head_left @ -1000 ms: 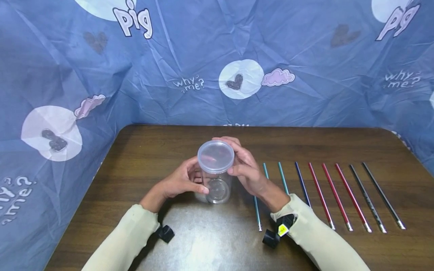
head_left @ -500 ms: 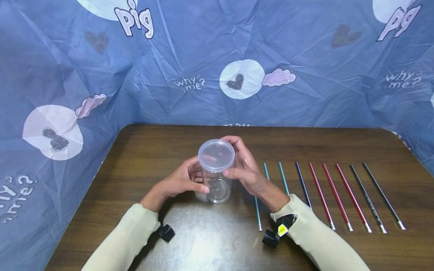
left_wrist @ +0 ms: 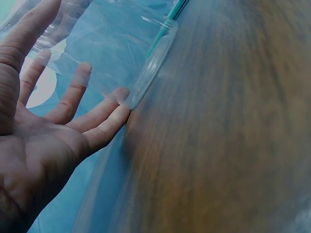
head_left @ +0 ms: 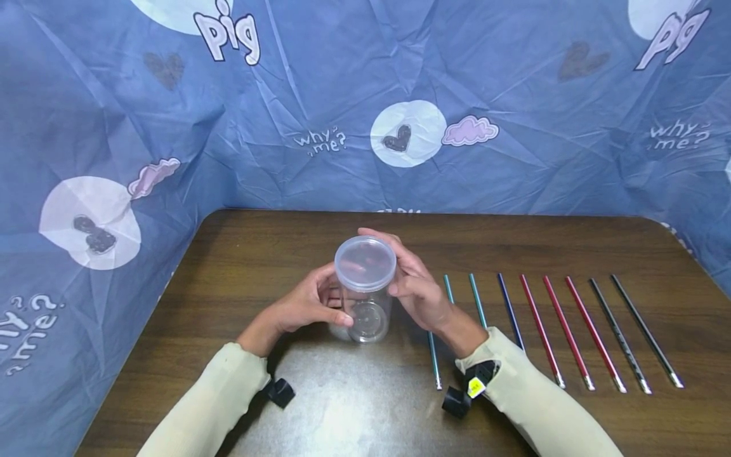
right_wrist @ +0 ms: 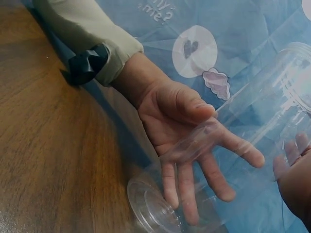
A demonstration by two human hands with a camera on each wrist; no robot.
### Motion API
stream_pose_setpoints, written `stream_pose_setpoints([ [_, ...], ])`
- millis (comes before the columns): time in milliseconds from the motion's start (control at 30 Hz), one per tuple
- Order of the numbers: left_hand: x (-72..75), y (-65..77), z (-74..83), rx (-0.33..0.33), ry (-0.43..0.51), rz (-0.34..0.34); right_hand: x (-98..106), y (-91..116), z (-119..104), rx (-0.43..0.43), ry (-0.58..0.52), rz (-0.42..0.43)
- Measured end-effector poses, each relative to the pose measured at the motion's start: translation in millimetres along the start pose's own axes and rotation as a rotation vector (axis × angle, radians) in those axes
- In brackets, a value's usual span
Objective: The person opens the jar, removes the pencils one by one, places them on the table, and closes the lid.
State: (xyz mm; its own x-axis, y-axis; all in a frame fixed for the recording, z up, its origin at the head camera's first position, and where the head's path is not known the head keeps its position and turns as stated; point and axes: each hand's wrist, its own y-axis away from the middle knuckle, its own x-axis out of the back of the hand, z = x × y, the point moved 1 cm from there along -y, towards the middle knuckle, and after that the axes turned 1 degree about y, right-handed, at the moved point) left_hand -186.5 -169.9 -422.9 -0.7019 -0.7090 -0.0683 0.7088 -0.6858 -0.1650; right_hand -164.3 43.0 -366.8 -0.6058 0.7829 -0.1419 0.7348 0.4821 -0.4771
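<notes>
A clear plastic jar stands upright on the table, its translucent round lid on top. My left hand holds the jar's body from the left, thumb in front. In the right wrist view the fingers of that left hand spread behind the transparent wall. At the jar's upper right, my right hand grips the lid's edge, fingers on the far side and thumb on the near right. Through the clear plastic, the jar looks to have nothing in it.
Several pencils lie in a row on the right: teal, blue, red and dark grey. My right forearm crosses above some of them. The brown wooden table ends at a blue printed cloth.
My right hand's fingers and thumb shifted around the lid, nearer first, then back to the far right side. The left hand and jar stayed almost still.
</notes>
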Motion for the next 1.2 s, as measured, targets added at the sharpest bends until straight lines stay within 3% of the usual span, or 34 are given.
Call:
stream_pose_setpoints([
  [500, -0.7, 0.1, 2.1, -0.006, 0.013, 0.005, 2.6, -1.1, 1.1, 0.059, -0.043, 0.010],
  [833, -2.1, 0.5, 1.9, -0.006, 0.002, -0.005, 3.5, 0.8, 1.5, 0.118, 0.074, 0.028],
  [1200, -3.0, 0.6, 1.7, -0.039, -0.012, -0.021, 5.6, 1.2, 4.6, 0.153, 0.112, 0.051],
])
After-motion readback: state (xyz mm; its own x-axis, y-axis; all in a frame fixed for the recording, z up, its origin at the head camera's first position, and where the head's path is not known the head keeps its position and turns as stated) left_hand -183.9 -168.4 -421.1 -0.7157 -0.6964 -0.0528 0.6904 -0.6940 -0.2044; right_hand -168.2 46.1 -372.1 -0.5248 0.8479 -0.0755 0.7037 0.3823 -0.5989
